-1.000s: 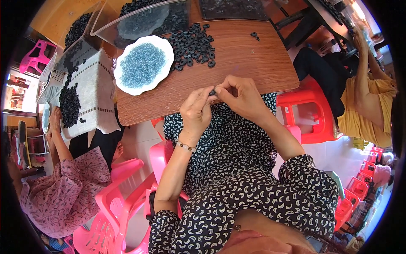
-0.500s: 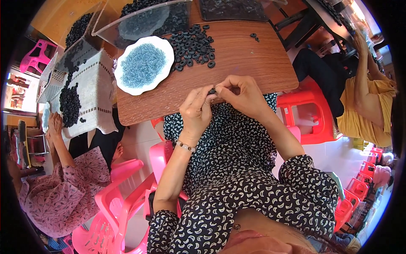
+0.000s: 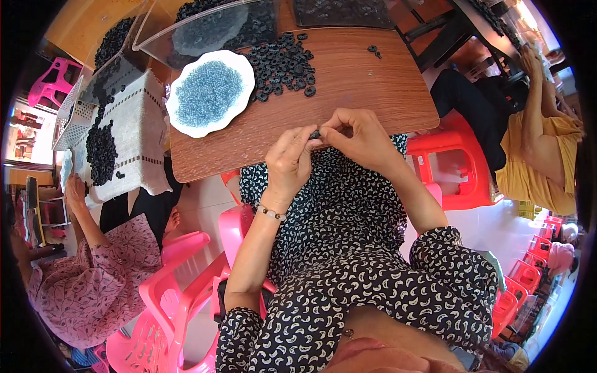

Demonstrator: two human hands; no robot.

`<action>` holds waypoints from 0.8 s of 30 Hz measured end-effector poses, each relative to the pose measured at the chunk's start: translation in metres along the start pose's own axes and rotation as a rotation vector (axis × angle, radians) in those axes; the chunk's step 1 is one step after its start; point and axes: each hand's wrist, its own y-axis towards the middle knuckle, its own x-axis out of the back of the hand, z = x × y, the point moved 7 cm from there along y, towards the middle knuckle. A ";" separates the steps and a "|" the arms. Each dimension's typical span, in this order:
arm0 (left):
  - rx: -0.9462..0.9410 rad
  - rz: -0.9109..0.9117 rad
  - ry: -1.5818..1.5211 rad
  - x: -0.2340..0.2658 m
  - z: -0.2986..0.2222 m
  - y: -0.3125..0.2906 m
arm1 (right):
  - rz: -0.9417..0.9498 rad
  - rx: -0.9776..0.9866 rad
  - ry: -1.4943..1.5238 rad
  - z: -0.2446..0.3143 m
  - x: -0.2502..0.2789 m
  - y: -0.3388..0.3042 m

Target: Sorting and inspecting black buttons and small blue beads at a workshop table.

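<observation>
Over the near edge of the brown table, my left hand (image 3: 290, 159) pinches a small black part (image 3: 315, 134) between thumb and fingertips. My right hand (image 3: 360, 138) meets it from the other side, thumb and forefinger pressed together at the part; whether a tiny piece sits in that pinch is too small to see. Ahead and left stands a white scalloped plate (image 3: 245, 102) filled with small clear bluish pieces (image 3: 209, 93). A loose pile of black ring-like parts (image 3: 283, 65) lies beside the plate on the table.
Clear plastic bins (image 3: 208, 37) of black parts stand at the far left; a dark tray (image 3: 339, 13) is at the far edge. Few black bits (image 3: 374, 51) lie right. Co-workers sit on both sides, near a pink chair (image 3: 180, 298) and a red stool (image 3: 451, 163).
My hands stay together at the black part, which has tilted slightly. The view has shifted a little. The left co-worker's hand has moved down slightly.
</observation>
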 end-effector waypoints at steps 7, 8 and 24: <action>0.181 -0.046 -0.175 0.000 0.005 0.000 | 0.070 -0.069 0.370 -0.010 -0.006 0.003; 0.182 -0.047 -0.175 0.000 0.006 -0.001 | 0.081 -0.061 0.363 -0.010 -0.005 0.003; 0.080 0.012 -0.092 -0.001 -0.001 -0.001 | 0.020 -0.025 0.127 -0.001 -0.006 -0.002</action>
